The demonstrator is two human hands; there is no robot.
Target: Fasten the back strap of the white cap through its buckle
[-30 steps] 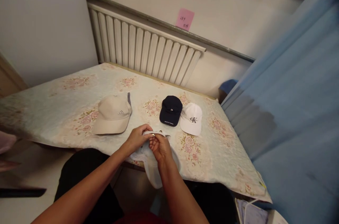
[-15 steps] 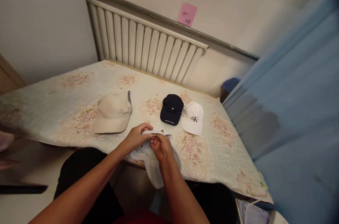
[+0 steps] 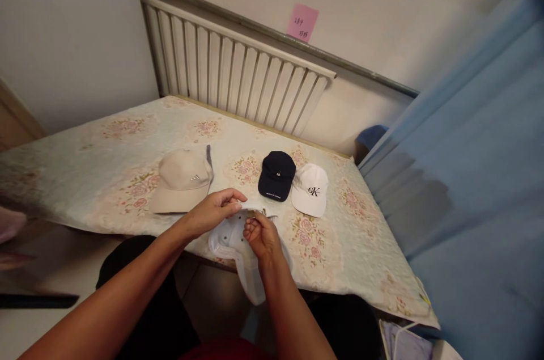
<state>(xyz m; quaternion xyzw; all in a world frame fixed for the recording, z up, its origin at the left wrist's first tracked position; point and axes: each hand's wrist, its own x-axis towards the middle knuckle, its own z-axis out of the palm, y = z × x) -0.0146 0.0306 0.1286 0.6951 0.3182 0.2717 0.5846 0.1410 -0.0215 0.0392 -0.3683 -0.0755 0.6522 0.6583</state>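
A white cap (image 3: 232, 238) lies at the near edge of the table (image 3: 85, 161), its brim hanging over the edge toward me. My left hand (image 3: 215, 210) is closed, pinching the cap's back strap. My right hand (image 3: 260, 232) is closed on the strap's small metal buckle, right beside the left hand. Further back on the table lie a beige cap (image 3: 182, 181), a dark navy cap (image 3: 275, 174) and a white cap with black letters (image 3: 311, 190).
The table carries a pale floral cloth. A white radiator (image 3: 238, 73) runs along the wall behind, with a pink sticky note (image 3: 302, 22) above it. A blue curtain (image 3: 480, 178) hangs at the right. My dark-trousered legs are under the table edge.
My left hand has lifted and shifted slightly left along the strap, exposing more of the white cap's crown. My right hand stays at the buckle.
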